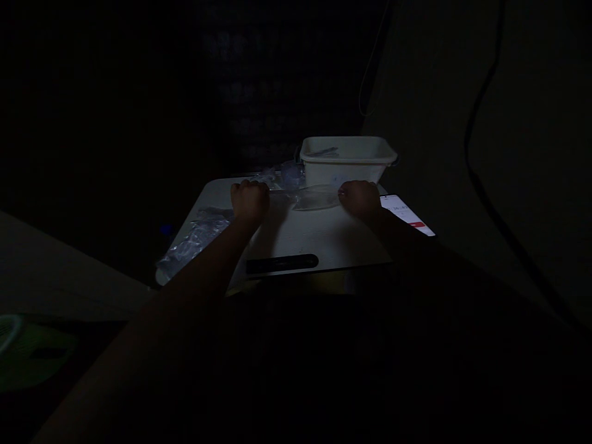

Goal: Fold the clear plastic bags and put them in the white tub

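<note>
A clear plastic bag [317, 198] is stretched sideways between my two hands, above the white board [300, 237]. My left hand [250, 200] is closed around its left end, knuckles up. Its other end is gripped in my right hand [361, 197], whose fingers are curled in. Something pale and flat seems to lie inside the bag, but dim light hides what it is. More crumpled clear plastic [194, 243] lies by my left forearm.
Behind my hands stands a white plastic tub [346, 169] with some thin clear pieces in it. Clear bags [282, 176] lie beside it. A lit phone [407, 216] rests at the right edge. The board has a dark handle slot [282, 264]. A dark cable [476, 179] hangs at right.
</note>
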Demonstrator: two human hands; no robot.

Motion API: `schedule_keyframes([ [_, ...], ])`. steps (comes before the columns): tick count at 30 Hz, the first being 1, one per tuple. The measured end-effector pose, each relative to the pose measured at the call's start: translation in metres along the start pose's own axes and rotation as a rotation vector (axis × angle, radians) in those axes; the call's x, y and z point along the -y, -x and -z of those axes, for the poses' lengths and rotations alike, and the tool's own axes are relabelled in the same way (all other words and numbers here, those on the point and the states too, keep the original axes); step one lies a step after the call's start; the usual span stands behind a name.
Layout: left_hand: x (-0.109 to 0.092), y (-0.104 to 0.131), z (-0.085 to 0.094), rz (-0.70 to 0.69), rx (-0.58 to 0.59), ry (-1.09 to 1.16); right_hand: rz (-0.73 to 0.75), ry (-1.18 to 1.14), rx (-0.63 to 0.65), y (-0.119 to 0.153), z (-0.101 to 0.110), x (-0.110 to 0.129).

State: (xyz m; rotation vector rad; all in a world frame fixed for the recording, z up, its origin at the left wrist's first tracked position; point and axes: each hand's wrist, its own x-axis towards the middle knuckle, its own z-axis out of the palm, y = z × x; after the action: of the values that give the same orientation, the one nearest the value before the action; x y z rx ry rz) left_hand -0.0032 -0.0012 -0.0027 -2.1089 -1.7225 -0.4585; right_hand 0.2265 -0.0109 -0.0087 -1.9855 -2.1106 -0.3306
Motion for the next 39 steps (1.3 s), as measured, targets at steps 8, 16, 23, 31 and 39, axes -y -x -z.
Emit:
schedule_keyframes([
  [8, 0.003, 0.001, -0.002, -0.054, 0.009, 0.115, -0.068, -0.024, -0.021, 0.001, -0.006, -0.009],
  [16, -0.008, -0.005, -0.002, -0.057, -0.082, 0.264, 0.205, -0.088, 0.012, 0.001, -0.005, 0.012],
  [23, 0.000, -0.003, -0.002, 0.045, -0.116, 0.274, 0.109, -0.082, -0.038, -0.001, 0.002, 0.016],
  [31, 0.000, -0.001, -0.004, 0.000, -0.082, 0.191, 0.007, -0.128, -0.061, -0.003, -0.008, 0.003],
  [39, 0.004, 0.003, 0.000, -0.013, -0.147, 0.080, -0.029, -0.125, -0.143, -0.001, 0.000, 0.001],
])
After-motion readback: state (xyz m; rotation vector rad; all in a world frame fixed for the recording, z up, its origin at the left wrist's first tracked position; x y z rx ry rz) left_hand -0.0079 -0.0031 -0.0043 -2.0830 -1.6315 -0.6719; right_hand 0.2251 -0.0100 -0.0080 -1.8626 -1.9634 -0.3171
